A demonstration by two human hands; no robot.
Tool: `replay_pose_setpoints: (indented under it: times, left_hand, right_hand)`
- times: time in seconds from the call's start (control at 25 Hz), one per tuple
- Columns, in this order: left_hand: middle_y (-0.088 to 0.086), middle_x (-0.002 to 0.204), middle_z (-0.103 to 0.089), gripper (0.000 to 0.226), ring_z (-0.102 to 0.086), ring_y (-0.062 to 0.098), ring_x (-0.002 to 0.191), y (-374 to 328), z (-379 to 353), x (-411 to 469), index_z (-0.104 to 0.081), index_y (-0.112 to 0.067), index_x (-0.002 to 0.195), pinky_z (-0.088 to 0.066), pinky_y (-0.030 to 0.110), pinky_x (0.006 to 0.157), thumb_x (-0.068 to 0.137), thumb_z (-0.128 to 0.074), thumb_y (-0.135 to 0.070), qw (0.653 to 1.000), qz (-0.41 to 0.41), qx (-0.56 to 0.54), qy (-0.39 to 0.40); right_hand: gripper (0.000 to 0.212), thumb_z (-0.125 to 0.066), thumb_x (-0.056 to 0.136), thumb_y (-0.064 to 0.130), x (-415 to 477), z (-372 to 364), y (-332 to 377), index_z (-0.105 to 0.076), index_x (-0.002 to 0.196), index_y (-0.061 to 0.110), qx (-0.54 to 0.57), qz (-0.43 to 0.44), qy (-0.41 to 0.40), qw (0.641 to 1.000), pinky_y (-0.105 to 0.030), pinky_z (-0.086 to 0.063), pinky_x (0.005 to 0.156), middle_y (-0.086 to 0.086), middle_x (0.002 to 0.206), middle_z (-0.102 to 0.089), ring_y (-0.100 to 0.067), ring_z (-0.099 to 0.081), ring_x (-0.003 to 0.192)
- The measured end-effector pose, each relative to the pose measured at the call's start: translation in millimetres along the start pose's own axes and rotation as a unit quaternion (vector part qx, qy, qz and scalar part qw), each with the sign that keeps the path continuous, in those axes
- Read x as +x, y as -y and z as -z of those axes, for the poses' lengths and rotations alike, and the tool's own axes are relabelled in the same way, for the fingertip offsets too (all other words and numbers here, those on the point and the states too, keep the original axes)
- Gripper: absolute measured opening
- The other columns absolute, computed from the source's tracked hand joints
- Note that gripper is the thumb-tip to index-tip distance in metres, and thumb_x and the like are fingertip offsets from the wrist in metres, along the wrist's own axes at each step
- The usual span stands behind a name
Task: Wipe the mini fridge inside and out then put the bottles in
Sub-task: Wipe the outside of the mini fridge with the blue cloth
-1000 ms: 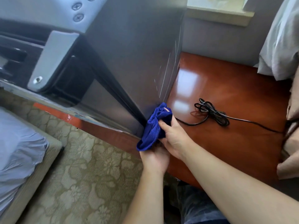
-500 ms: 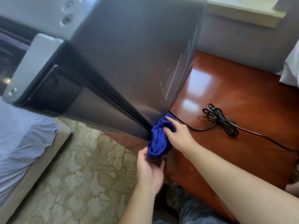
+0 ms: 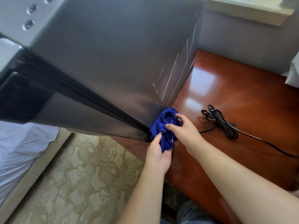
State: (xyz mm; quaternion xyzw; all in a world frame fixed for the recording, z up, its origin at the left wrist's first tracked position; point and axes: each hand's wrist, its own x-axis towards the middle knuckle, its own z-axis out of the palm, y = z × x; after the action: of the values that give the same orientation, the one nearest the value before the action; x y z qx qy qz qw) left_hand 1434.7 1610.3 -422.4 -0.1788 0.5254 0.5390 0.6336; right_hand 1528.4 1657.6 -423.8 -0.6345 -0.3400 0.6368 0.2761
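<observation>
Patterned carpet (image 3: pixel 80 175) fills the lower left, with a bed (image 3: pixel 19 151) in pale sheets at the edge. To the right is a polished red-brown surface (image 3: pixel 242 102).

Mini fridge (image 3: pixel 113 62): it stands on that surface, upright, long axis vertical. Its grey side wall faces you and its door side is turned toward the bed. The dark door seam runs down to the lower front corner. Pale scratches mark the rear edge. No bottles are in view.

Power cord (image 3: pixel 221 122): black, loosely bundled on the surface, well apart from the fridge wall and just beside your right hand.

Cloth (image 3: pixel 163 126): blue and bunched, touching the fridge's bottom corner where the side wall meets the surface. Its long axis runs from that corner back toward you.

Right hand (image 3: pixel 182 128): your fingers curl over the upper wad with the thumb tucked in, holding it against the wall.

Left hand (image 3: pixel 159 152): your thumb and fingers pinch the hanging tail.

Judgement: the two-handed hold looks like regathering the cloth into a tighter pad so it gets into the low corner. You're on the outside wipe, and the bottles are a later step.
</observation>
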Motion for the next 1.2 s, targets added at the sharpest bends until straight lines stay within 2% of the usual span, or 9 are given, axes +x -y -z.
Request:
replay_pose_setpoints:
  times: [0.28, 0.44, 0.52, 0.76, 0.96, 1.04, 1.08, 1.12, 1.2]
  left_hand:
    - [0.02, 0.111, -0.076, 0.029, -0.068, 0.03, 0.115, 3, -26, 1, -0.071, 0.001, 0.115, -0.044, 0.045, 0.116, 0.107, -0.052, -0.02, 0.999, 0.031, -0.011, -0.01]
    - [0.017, 0.107, -0.078, 0.045, -0.078, 0.026, 0.095, -13, -51, -32, -0.084, -0.005, 0.091, -0.061, 0.039, 0.093, 0.107, -0.05, -0.03, 0.997, 0.044, -0.008, 0.06]
    - [0.015, 0.107, -0.079, 0.042, -0.079, 0.025, 0.09, -25, -69, -56, -0.081, -0.006, 0.101, -0.062, 0.038, 0.085, 0.107, -0.05, -0.033, 0.995, 0.034, 0.002, 0.091]
    - [0.012, 0.126, -0.073, 0.042, -0.068, 0.024, 0.122, -58, -118, -146, -0.07, -0.011, 0.127, -0.049, 0.039, 0.11, 0.106, -0.049, -0.039, 0.975, -0.04, 0.03, 0.218]
    - [0.007, 0.122, -0.075, 0.041, -0.072, 0.018, 0.115, -82, -135, -230, -0.075, -0.015, 0.123, -0.057, 0.035, 0.101, 0.106, -0.048, -0.041, 0.943, -0.176, 0.113, 0.26]
    - [-0.001, 0.121, -0.076, 0.035, -0.071, 0.013, 0.116, -89, -123, -255, -0.07, -0.02, 0.126, -0.054, 0.037, 0.102, 0.106, -0.051, -0.04, 0.897, -0.266, 0.251, 0.248]
    - [-0.007, 0.119, -0.076, 0.031, -0.07, 0.007, 0.113, -93, -112, -267, -0.069, -0.025, 0.124, -0.054, 0.035, 0.101, 0.101, -0.058, -0.042, 0.844, -0.323, 0.365, 0.226]
    - [-0.013, 0.119, -0.073, 0.032, -0.069, 0.0, 0.111, -99, -99, -276, -0.067, -0.034, 0.122, -0.054, 0.031, 0.101, 0.093, -0.063, -0.046, 0.762, -0.38, 0.486, 0.196]
    - [-0.021, 0.124, -0.063, 0.049, -0.06, -0.006, 0.117, -117, -85, -294, -0.058, -0.047, 0.129, -0.052, 0.022, 0.1, 0.081, -0.066, -0.054, 0.537, -0.499, 0.667, 0.13]
  right_hand:
    - [0.069, -0.077, 0.081, 0.016, 6, -6, 12, -0.051, 0.144, 0.029, -0.103, 0.048, 0.011, 0.994, -0.039, -0.045, 0.111, 0.006, 0.136, -0.063, -0.016, -0.059, 0.125]
    - [0.058, -0.078, 0.079, 0.026, -11, -3, 45, -0.059, 0.131, 0.039, -0.085, 0.137, -0.055, 0.985, -0.037, -0.049, 0.107, 0.018, 0.123, -0.067, -0.007, -0.063, 0.117]
    - [0.054, -0.077, 0.08, 0.025, -25, -1, 69, -0.06, 0.129, 0.039, -0.049, 0.185, -0.071, 0.979, -0.037, -0.049, 0.106, 0.015, 0.123, -0.068, -0.008, -0.063, 0.117]
    - [0.053, -0.078, 0.083, 0.026, -86, 4, 159, -0.063, 0.133, 0.031, 0.057, 0.334, -0.086, 0.937, -0.038, -0.05, 0.106, 0.012, 0.124, -0.069, -0.007, -0.065, 0.117]
    - [0.051, -0.081, 0.083, 0.025, -136, 7, 219, -0.065, 0.131, 0.03, 0.172, 0.384, -0.019, 0.907, -0.043, -0.054, 0.102, 0.005, 0.121, -0.072, -0.013, -0.069, 0.113]
    - [0.048, -0.082, 0.084, 0.023, -141, 2, 224, -0.066, 0.129, 0.026, 0.195, 0.385, -0.041, 0.901, -0.041, -0.056, 0.099, 0.005, 0.117, -0.074, -0.008, -0.071, 0.108]
    - [0.047, -0.082, 0.084, 0.021, -140, 1, 222, -0.066, 0.129, 0.024, 0.216, 0.377, -0.042, 0.9, -0.042, -0.056, 0.099, 0.004, 0.116, -0.074, -0.01, -0.071, 0.108]
    - [0.045, -0.082, 0.086, 0.02, -138, -1, 217, -0.066, 0.128, 0.023, 0.242, 0.363, -0.032, 0.899, -0.045, -0.056, 0.1, 0.001, 0.118, -0.074, -0.014, -0.071, 0.11]
    - [0.04, -0.08, 0.087, 0.02, -132, -4, 207, -0.066, 0.123, 0.027, 0.283, 0.337, -0.012, 0.898, -0.048, -0.054, 0.102, -0.003, 0.119, -0.074, -0.02, -0.071, 0.112]
